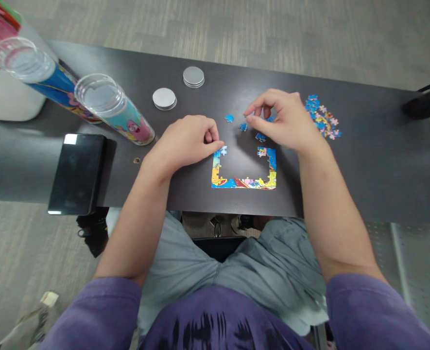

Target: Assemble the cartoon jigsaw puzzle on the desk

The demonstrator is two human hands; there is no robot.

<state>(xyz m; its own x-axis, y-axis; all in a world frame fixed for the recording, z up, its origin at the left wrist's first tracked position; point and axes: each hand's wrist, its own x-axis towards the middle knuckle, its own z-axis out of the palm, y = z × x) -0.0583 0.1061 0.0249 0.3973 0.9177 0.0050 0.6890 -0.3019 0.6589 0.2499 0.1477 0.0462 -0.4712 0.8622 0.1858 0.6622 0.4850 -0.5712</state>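
Observation:
A partly assembled jigsaw puzzle (229,183) lies on the dark table in front of me, its bottom and sides joined and its top edge gapped. My left hand (191,138) is at its upper left corner, fingers curled and thumb tip pressed on the corner piece. Above the gap hovers my right hand (278,116), thumb and forefinger tips close together; whether a piece is between them is hidden. Just under those tips is a blue jigsaw piece (243,127). Another blue piece (230,118) lies to its left, and a third piece (260,137) lies below the right thumb.
A pile of loose jigsaw pieces (323,117) is beyond my right wrist. Silver lids (164,98) sit at the back. Two clear-topped printed tubes (118,114), a white container (10,97) and a black phone-like device (77,174) occupy the left side.

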